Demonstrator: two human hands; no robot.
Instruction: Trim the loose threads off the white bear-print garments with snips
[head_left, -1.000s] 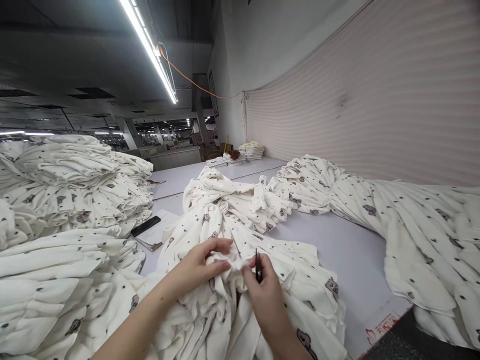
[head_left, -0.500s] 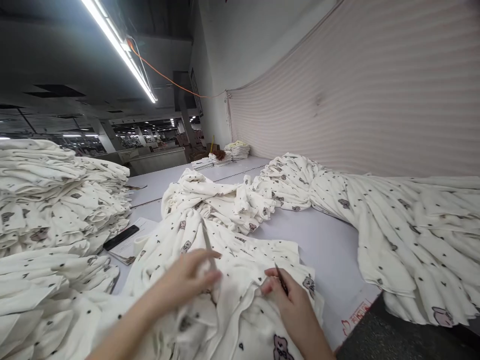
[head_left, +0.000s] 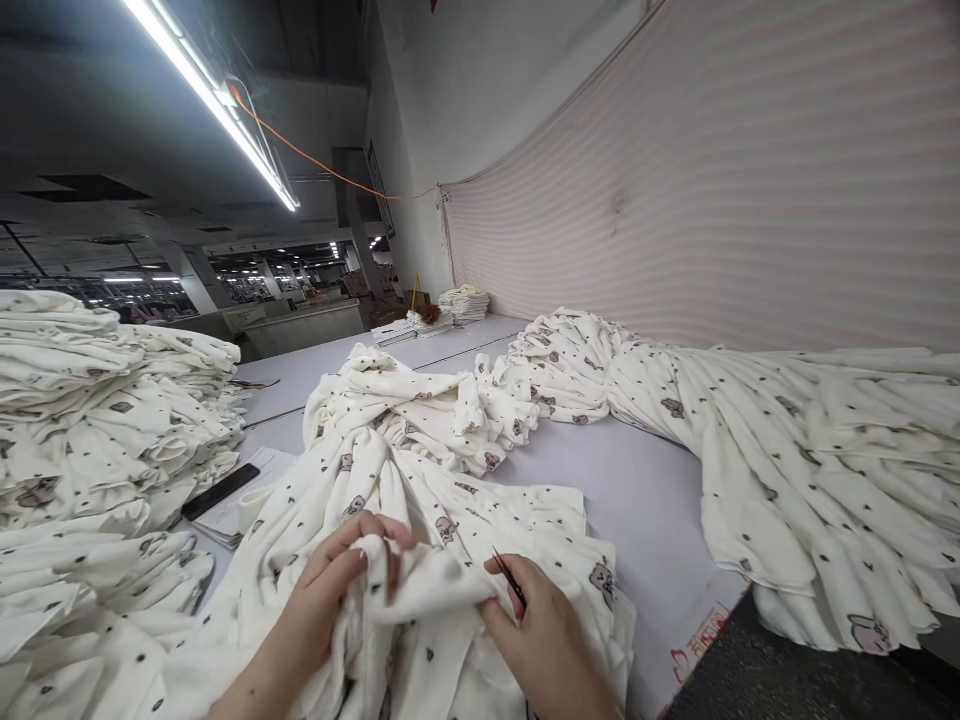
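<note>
A white garment (head_left: pixel 450 520) printed with small dark hearts and bear faces lies bunched on the table in front of me. My left hand (head_left: pixel 341 575) is closed, pinching a fold of this garment. My right hand (head_left: pixel 536 625) grips the same fold from the right and also holds a small dark thread snipper (head_left: pixel 510 578) between its fingers. The cloth is stretched between the two hands.
Tall stacks of the same printed garments (head_left: pixel 97 400) stand at the left. A long heap of them (head_left: pixel 787 450) runs along the striped wall at the right. A black phone (head_left: pixel 220 491) lies on papers. The pale table (head_left: pixel 637 500) shows between the heaps, with its front edge near right.
Both hands have shifted along the garment and taken hold of a new fold. The view has turned slightly to the right.
</note>
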